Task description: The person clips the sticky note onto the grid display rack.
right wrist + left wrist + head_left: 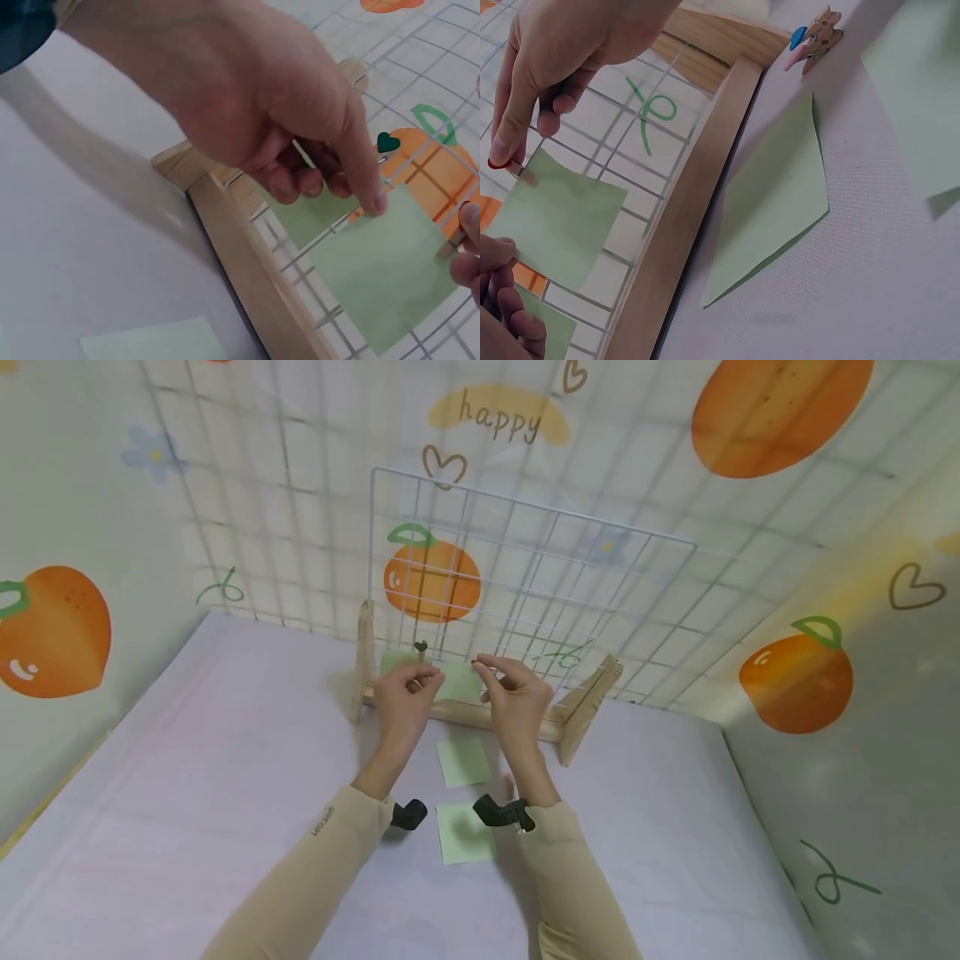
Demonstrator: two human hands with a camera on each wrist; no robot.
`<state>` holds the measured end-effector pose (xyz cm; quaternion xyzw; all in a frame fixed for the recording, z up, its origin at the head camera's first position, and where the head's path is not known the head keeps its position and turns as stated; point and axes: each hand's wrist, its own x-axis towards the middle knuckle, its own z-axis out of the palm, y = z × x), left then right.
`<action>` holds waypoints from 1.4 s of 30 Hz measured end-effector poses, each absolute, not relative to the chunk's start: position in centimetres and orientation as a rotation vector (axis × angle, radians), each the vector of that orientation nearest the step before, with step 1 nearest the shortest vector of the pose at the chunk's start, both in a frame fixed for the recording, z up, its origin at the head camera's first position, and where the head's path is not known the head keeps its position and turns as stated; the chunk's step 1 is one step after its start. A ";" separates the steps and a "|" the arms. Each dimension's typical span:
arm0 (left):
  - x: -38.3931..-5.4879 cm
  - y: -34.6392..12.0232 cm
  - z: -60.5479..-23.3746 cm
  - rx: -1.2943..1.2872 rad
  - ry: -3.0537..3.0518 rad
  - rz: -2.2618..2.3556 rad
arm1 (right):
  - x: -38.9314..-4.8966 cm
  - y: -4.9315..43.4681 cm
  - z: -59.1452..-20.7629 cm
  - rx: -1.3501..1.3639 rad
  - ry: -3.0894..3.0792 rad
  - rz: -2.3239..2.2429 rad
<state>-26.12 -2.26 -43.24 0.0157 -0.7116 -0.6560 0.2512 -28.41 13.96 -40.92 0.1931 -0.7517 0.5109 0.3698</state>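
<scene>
A pale green square note (459, 683) lies against the white wire grid (534, 508), between both hands. Thumb and finger of my left hand (405, 689) pinch its left edge. My right hand (519, 689) grips a small wooden clothespin (515, 169) with a red top, which sits at the note's upper right corner. To the left, partly hidden behind the left hand, another green note (393, 658) hangs on the grid below a clothespin with a dark green heart (388, 142).
A wooden stand (588, 714) holds the grid upright. Two more green notes (463, 762) (461, 835) lie on the white table in front. Clothespins with blue and pink tops (819, 41) lie beside them. Fruit-printed white walls (832, 810) surround the table.
</scene>
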 end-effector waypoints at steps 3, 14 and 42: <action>-26.2 -2.3 -43.2 0.046 -1.935 -1.782 | -28.4 13.9 -40.9 0.500 -1.934 1.296; -26.3 -2.2 -43.3 0.077 -1.928 -1.791 | -27.7 14.5 -41.1 0.460 -2.023 1.082; -25.6 -2.0 -44.0 0.122 -1.960 -1.794 | -22.0 22.4 -43.6 0.322 -2.137 1.102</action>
